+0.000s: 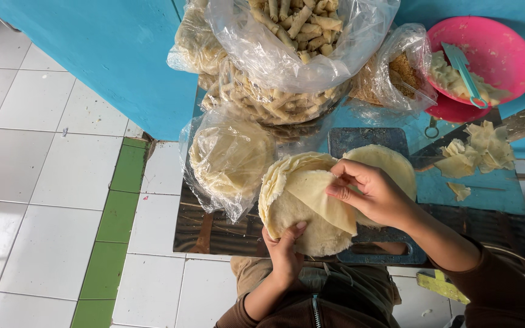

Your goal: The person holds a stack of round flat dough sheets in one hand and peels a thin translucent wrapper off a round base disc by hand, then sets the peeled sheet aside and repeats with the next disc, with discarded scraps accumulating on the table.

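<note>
My left hand (285, 250) holds a stack of thin round pale wrappers (287, 206) from below, at the near edge of the table. My right hand (369, 193) pinches the top wrapper (323, 197) and peels it up off the stack, folding it over. Under my right hand another round wrapper (390, 161) lies flat on a dark blue cutting board (366, 140).
A clear bag of more round wrappers (229, 159) lies to the left. Bags of rolled sticks (293, 36) pile up at the back. A bag of brown filling (399, 73), a pink bowl (496, 51) with a teal tool, and wrapper scraps (478, 149) sit at right. Tiled floor lies left.
</note>
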`<control>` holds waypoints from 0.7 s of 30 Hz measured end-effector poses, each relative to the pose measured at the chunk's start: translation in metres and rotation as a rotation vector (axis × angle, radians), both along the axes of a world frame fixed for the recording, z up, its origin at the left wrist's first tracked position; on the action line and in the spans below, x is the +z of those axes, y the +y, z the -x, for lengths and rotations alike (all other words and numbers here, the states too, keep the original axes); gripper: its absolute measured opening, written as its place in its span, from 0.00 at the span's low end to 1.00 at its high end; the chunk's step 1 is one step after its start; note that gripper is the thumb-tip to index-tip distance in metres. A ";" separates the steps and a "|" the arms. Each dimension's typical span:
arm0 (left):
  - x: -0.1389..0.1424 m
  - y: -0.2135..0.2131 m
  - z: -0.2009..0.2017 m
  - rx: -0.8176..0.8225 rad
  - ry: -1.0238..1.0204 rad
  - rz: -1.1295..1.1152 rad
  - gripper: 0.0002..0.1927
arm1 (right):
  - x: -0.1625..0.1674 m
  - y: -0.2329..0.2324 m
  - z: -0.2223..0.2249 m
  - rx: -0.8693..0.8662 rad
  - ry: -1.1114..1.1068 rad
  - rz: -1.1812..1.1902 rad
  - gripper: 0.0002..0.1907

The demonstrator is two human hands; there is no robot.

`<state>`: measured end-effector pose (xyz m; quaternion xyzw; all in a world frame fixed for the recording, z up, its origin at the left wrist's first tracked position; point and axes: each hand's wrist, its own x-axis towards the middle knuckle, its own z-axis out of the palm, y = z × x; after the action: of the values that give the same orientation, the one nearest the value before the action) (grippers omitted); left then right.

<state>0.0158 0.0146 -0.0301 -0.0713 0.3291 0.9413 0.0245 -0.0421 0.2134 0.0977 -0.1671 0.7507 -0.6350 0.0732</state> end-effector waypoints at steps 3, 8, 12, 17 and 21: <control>-0.002 -0.005 -0.001 -0.014 -0.148 -0.045 0.19 | -0.007 0.007 0.000 -0.047 -0.043 -0.037 0.08; 0.000 -0.007 0.007 0.034 -0.246 -0.176 0.22 | -0.014 0.027 0.012 -0.147 -0.052 0.138 0.06; 0.004 -0.010 0.009 0.029 -0.302 -0.188 0.26 | -0.008 0.046 0.012 -0.331 0.011 0.199 0.06; 0.004 -0.009 0.008 0.040 -0.322 -0.156 0.26 | 0.018 0.060 -0.014 -0.499 0.254 0.117 0.09; 0.000 -0.009 0.005 0.004 -0.253 -0.181 0.26 | 0.038 0.063 -0.033 -0.644 0.405 0.065 0.10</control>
<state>0.0111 0.0053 -0.0300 -0.1876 0.2369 0.9507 0.0701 -0.0090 0.2760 0.1359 -0.0468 0.7435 -0.6031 -0.2851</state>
